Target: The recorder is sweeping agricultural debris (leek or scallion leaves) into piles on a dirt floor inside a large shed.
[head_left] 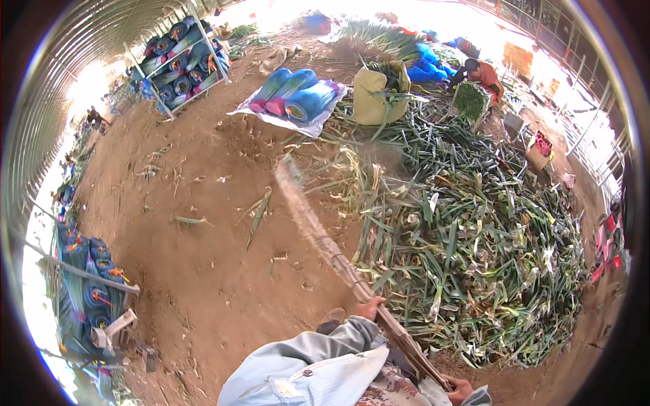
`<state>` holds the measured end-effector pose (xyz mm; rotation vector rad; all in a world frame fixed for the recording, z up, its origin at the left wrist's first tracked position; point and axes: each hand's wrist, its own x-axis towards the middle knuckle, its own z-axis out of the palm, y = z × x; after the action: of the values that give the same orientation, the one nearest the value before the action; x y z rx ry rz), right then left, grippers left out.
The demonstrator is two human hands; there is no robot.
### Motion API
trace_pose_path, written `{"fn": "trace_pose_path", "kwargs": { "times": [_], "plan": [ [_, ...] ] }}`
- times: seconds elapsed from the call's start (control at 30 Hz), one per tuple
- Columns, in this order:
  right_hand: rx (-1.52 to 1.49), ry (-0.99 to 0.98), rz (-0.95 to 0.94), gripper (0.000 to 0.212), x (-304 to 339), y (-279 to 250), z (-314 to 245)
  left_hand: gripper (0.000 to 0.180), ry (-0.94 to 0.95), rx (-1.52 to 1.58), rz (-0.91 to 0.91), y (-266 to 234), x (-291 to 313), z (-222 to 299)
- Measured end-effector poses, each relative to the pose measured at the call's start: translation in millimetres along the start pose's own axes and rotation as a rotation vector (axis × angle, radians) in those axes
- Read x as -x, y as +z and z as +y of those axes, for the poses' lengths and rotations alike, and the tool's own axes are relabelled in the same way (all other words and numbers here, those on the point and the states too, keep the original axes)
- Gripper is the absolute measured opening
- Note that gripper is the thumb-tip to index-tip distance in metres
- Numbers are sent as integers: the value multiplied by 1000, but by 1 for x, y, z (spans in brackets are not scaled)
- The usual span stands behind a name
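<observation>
A long broom of bundled twigs or stalks slants away from me, from the lower right toward the upper left. My left hand is wrapped round its shaft partway along. Further back, near the lower edge, my right hand closes on the butt end. The broom's far tip is blurred and lies over the brown dirt floor. Just right of the broom spreads a wide heap of green leek or scallion leaves, with loose pale strips along its near side.
Wrapped blue bundles lie on a white sheet ahead. Beside them stands a yellowish sack. A person in orange bends over a green bundle. Racks of bundles stand at far left and near left.
</observation>
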<state>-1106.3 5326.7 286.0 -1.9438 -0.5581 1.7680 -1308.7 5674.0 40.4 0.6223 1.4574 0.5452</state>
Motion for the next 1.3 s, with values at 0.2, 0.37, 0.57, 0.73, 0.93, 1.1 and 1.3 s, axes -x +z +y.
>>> {"fn": "trace_pose_path", "kwargs": {
  "times": [0.2, 0.37, 0.57, 0.73, 0.93, 1.1, 1.3],
  "plan": [
    [28, -165, -25, 63, -94, 127, -99, 34, -153, 278, -16, -137, -71, 115],
    [40, -169, 16, 63, -106, 169, -187, 32, -77, 67, -106, -216, -189, 95],
    [-64, 28, 242, 63, -19, 190, -155, 31, -342, 32, -293, -114, -93, 92],
    [-244, 60, 439, 64, 64, 249, -115, 31, -144, -391, -349, -60, -68, 22],
    [-431, 32, 679, 63, 117, 344, -57, 24, -180, -346, -522, -31, 11, -11],
    [-620, 119, 654, 65, 166, 383, -6, 24, -334, -213, -683, -82, 96, -28],
    [-510, 161, 721, 63, 224, 432, 61, 37, -512, -157, -708, -148, 146, -35]
  ]
}}
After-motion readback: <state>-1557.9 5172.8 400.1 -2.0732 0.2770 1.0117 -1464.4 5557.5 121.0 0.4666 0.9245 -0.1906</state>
